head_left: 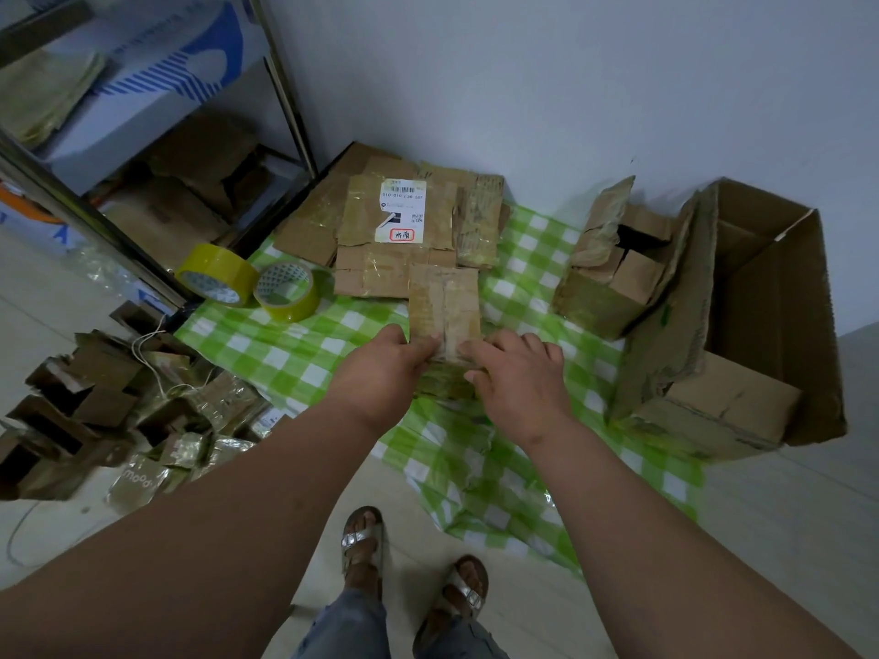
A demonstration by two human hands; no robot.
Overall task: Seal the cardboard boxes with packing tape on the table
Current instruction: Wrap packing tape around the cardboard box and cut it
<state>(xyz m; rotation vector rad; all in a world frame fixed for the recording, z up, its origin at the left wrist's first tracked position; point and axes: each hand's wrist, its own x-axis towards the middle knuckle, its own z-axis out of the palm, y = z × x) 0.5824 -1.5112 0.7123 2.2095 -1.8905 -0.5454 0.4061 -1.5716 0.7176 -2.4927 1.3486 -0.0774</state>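
Small box: light, worn, soft-cornered, tape-slick. Left hand, right hand pinching near end; grip side edges.

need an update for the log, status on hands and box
Left hand and right hand both gripping small box. Tape rolls untouched, left. Nothing in the way.

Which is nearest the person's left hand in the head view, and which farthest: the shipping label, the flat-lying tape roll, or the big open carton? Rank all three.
From the left hand:
1. Flat-lying tape roll, up and to the left on the checked cloth.
2. Shipping label, straight ahead on the flattened cardboard.
3. Big open carton, far right.
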